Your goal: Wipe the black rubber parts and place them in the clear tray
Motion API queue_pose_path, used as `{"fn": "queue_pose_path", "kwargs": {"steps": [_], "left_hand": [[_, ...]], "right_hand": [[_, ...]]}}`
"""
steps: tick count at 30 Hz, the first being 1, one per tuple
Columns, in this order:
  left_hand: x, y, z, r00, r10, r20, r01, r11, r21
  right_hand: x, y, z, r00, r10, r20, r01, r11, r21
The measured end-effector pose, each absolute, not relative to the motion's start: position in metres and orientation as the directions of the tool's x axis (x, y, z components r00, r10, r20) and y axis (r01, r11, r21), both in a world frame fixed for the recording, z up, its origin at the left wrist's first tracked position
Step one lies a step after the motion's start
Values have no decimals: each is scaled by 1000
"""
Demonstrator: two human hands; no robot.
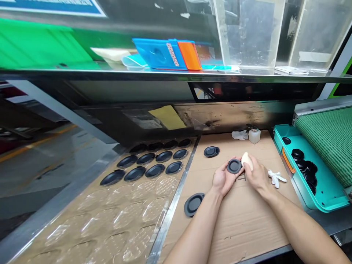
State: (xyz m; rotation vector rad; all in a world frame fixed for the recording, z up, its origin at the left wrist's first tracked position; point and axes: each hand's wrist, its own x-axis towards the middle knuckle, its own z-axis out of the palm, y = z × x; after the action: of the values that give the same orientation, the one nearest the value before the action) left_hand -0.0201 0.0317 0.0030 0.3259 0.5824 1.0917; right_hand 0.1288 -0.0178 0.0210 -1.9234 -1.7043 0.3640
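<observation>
My left hand (223,178) holds a round black disc-shaped part (234,166) by its edge, its flat face turned up. Beside it, my right hand (254,172) grips a cream-coloured pad or cloth (246,160), close to the disc's right rim. Whether the pad touches the disc I cannot tell. Both hands are over a cardboard sheet (247,227). A small stack of black discs (211,151) lies behind my left hand, and more black discs (194,204) lie near my left forearm, which partly covers them.
At left, a clear moulded tray (132,205) carries rows of black discs (145,158). A teal bin (327,201) with black parts stands right, beneath a green conveyor belt (330,135). A small bottle (254,136) and white crumpled cloth (276,178) lie nearby. A metal shelf (176,76) crosses overhead.
</observation>
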Motion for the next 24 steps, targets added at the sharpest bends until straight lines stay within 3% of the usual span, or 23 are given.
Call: {"fn": "queue_pose_path", "kwargs": {"steps": [4,7,10,12,15,24], "left_hand": [[-19,27,9,51,990,-129,-649,132,749],[-15,14,12,-188,960,205,-269,-251,930],[-11,1,13,-145,804,577,144,-560,816],[-8,-5,14,-80,695,714,274,-674,687],[-6,-9,15,-62,626,777,328,-723,608],[-1,-6,10,-64,625,778,318,-727,609]], "right_hand": [[137,-15,22,241,954,181,832,-107,-544],[133,-19,25,85,989,124,895,-21,-446],[128,-22,28,-71,997,34,933,78,-352],[127,-22,30,-98,995,2,944,93,-318],[128,-21,33,-93,996,-8,949,86,-304],[131,-18,28,-85,996,2,956,82,-283]]}}
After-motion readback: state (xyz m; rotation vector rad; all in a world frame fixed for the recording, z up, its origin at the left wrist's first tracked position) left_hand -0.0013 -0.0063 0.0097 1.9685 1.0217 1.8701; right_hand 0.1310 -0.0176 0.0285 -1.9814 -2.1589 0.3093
